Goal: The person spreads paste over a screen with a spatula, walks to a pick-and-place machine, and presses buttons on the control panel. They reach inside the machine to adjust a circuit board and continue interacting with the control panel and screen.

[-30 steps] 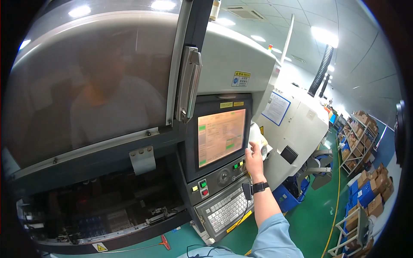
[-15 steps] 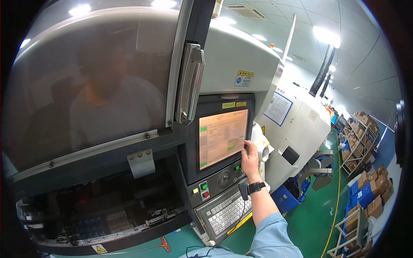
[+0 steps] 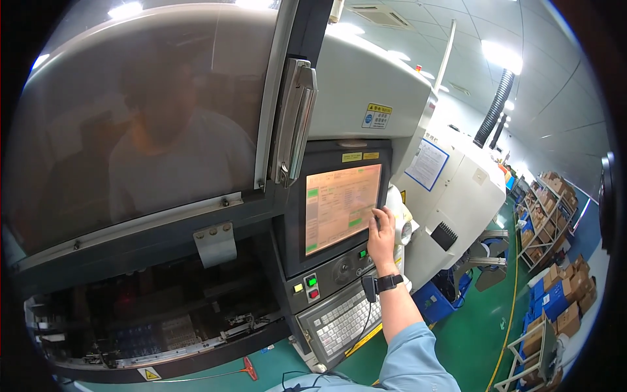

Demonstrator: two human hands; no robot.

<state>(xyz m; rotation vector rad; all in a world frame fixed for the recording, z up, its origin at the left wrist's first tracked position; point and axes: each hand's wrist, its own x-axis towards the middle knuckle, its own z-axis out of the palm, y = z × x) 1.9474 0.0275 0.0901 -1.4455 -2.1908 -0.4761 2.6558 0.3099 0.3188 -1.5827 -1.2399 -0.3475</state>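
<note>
Where the machine's dark front panel meets its pale housing, the touchscreen [image 3: 343,208] glows orange, and the right hand [image 3: 382,236] rests at its lower right edge, fingers loosely extended, holding nothing. The forearm rises from below, a black wristband [image 3: 388,283] on it. Two small yellow labels [image 3: 360,157] sit above the screen, a yellow-and-blue sticker [image 3: 378,116] higher. The left hand is out of view.

left hand out of view, right hand [image 3: 382,236] fingertips hidden against touchscreen [image 3: 342,208], screen text unreadably small
</note>
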